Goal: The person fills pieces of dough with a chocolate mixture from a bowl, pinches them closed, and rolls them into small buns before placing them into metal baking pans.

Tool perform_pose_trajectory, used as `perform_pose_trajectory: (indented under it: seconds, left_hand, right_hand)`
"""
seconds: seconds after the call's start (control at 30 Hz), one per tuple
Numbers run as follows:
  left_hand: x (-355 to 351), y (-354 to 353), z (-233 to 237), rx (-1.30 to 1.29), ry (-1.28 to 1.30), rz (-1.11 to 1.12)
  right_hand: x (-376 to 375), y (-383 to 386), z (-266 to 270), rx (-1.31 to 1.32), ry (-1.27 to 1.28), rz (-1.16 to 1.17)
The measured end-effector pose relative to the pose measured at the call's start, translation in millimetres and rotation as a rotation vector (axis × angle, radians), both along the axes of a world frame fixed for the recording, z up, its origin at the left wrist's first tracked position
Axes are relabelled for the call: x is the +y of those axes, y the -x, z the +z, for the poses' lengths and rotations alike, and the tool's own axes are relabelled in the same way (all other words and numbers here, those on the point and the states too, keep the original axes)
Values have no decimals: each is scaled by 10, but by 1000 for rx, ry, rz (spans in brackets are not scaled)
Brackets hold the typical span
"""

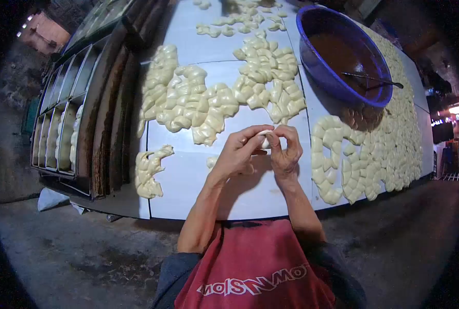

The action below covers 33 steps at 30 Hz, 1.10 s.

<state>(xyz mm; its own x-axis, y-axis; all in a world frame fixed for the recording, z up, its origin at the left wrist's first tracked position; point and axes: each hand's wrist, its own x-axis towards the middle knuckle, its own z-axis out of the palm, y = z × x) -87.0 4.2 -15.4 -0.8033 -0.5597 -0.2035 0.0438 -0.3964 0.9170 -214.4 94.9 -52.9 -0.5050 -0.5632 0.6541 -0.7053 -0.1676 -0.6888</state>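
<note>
A small piece of dough [265,139], pale cream and smooth, is seen only in part, most of it being hidden by the fingertips closed around it; it is held just above the near middle of the white table [188,180], not resting on it. It is pinched from the left by the left hand [238,154], whose thumb and forefinger are pressed together on it while the other fingers are curled under. From the right it is pinched by the right hand [286,153], its fingers bent downward over the dough and its back turned up. Both forearms are stretched forward from the near edge, the wrists drawn close together. Heaps of folded dough pieces [188,98] are spread farther back and to the left, flat dough rounds [389,134] are laid along the right, and a blue basin [319,72] of brown filling with a spoon [373,80] is set at the far right
</note>
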Motion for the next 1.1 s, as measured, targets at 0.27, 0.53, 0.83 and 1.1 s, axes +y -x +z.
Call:
perform_pose_trajectory:
  seconds: [0.27,0.53,0.83,1.1]
  left_hand:
    - [158,-65,-58,-118,115,107]
    - [241,-363,-46,-210,127,75]
    - [-191,-1542,-30,-466,284,575]
    - [-367,-2433,-273,-771,779,672]
  right_hand:
    - [237,-31,323,-141,-211,129]
    - [689,-22,354,-715,-469,326]
    - [576,-99,301,18,-965,193]
    - [-102,-805,699,-129,-805,267]
